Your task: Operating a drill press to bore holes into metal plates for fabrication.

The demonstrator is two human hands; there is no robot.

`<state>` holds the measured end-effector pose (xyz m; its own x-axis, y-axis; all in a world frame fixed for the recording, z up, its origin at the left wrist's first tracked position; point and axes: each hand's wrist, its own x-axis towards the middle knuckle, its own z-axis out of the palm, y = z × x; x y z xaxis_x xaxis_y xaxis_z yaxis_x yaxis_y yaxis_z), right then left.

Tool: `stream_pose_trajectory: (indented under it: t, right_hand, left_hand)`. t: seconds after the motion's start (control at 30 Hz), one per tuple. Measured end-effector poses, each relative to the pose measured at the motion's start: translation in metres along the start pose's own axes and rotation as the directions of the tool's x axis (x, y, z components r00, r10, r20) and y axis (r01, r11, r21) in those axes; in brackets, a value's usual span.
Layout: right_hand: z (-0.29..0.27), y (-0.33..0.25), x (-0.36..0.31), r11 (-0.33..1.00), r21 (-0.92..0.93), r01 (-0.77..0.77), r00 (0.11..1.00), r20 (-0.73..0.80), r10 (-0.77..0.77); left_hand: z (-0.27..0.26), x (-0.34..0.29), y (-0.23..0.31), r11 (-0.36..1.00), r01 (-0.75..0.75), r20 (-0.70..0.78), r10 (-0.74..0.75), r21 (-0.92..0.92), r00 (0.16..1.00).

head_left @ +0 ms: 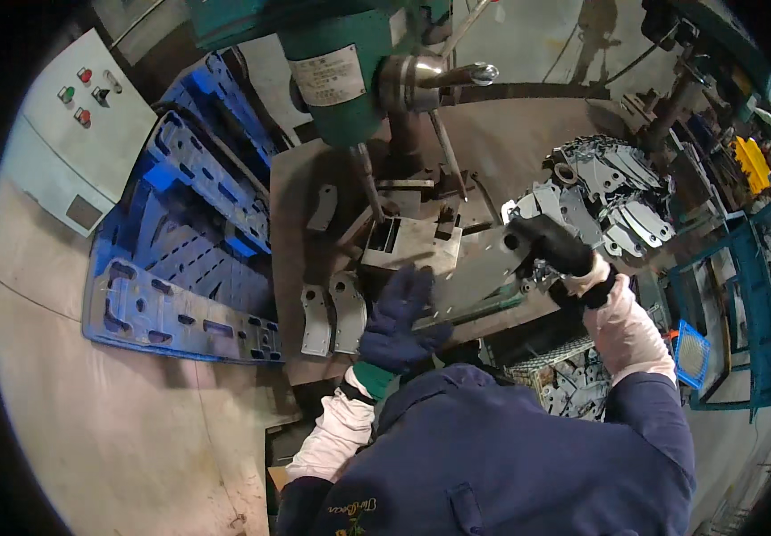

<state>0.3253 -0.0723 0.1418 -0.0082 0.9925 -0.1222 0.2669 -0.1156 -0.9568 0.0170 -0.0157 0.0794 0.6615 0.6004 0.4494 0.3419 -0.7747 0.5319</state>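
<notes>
Head view: over the brown desk (515, 125), pinches a grey plate (477, 271) by its right end in the right grip (558, 246), with the left grip (399, 322) spread near its left end. Below, shows a wire basket (546, 354) holding metal parts (577, 386).

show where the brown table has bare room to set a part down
On the flat brown table, left: between one curved grey metal plate and two holed grey metal plates. Rear: between the dark cylindrical column and heaped grey metal plates. Crowded: around the rectangular steel block and the heap.
</notes>
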Motion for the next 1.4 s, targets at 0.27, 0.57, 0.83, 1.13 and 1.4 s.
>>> stream_pose_trajectory:
  t: [0.27,0.57,0.83,1.13,1.4]
  right_hand:
    - [0.057,0.01,0.051,0.96,0.185,-0.211,0.953,0.256,0.161]
    - [0.062,-0.025,0.093,0.99,0.005,-0.142,0.977,0.162,0.139]
    - [0.038,-0.162,0.041,0.699,0.711,0.076,0.958,0.144,-0.249]
    - [0.02,-0.198,0.053,0.498,0.847,-0.187,0.836,0.403,-0.371]
    - [0.031,-0.205,0.052,0.465,0.884,-0.047,0.984,0.12,-0.129]
  left_hand:
    - [-0.008,-0.026,-0.01,0.987,0.017,-0.012,-0.019,-0.163,1.0]
    - [0.007,-0.04,-0.047,0.925,0.38,0.029,-0.38,-0.003,0.924]
    - [0.028,-0.016,-0.08,0.927,0.36,-0.237,-0.328,0.105,0.914]
    - [0.052,0.0,-0.116,0.851,0.42,-0.224,-0.363,0.315,0.904]
    - [0.051,-0.001,-0.127,0.802,0.395,-0.162,-0.362,0.448,0.918]
